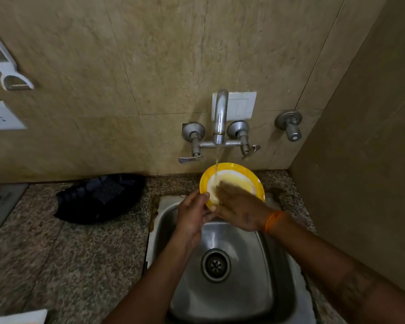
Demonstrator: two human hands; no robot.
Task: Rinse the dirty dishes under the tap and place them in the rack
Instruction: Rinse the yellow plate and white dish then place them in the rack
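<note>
Both hands and the yellow plate [234, 174] crowd the space under the tap [220, 118] at the sink's [222, 298] back edge, the side wall [365, 183] hems in the right, while bare counter [63, 258] lies open left, short of a dark cloth [98, 197]

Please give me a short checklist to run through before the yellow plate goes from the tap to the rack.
1. Water running from tap onto yellow plate: ok.
2. Left hand grips the plate's rim: ok.
3. Right hand rubs the plate's face, fingers flat: ok.
4. Plate rinsed clean: cannot tell, the hand is blurred over it.
5. Plate held above the sink: ok.
6. Rack in view and free: cannot tell, only a dark basket shows on the counter.
</note>
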